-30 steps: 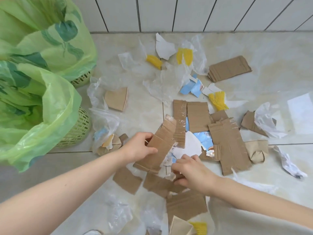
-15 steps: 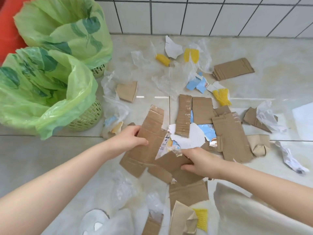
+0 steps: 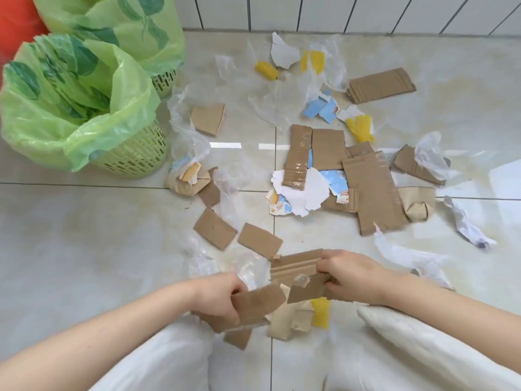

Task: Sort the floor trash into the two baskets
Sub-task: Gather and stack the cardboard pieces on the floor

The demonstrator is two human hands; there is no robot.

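At the far left stand two green slotted baskets, the nearer basket (image 3: 132,156) and the farther basket (image 3: 163,81) behind it, each lined with a pale green leaf-print bag (image 3: 70,88). The floor (image 3: 70,235) to their right is strewn with trash: a crumpled paper wad (image 3: 187,180) just beside the nearer basket, a folded cardboard piece (image 3: 207,118) above it, and two flat cardboard scraps (image 3: 215,228) lying apart nearer the person. Low in the middle, the left hand (image 3: 218,296) has its grip closed on a torn cardboard piece (image 3: 253,304), thumb on top and fingers curled beneath. The right hand (image 3: 353,276) pinches a corrugated cardboard strip (image 3: 297,268) with taped scraps under it. Between the hands lie a cream paper wad (image 3: 287,317) and a yellow mesh scrap (image 3: 320,310). Farther on, a pile of taped cardboard strips (image 3: 366,190) overlaps torn white paper (image 3: 303,187) and blue printed packaging (image 3: 337,176); its print is too small to read. Clear plastic film (image 3: 270,105), more yellow scraps (image 3: 313,62) and a ribbed cardboard sheet (image 3: 380,84) lie toward the tiled wall (image 3: 310,12). At the right sits a crumpled white wrapper (image 3: 468,224).
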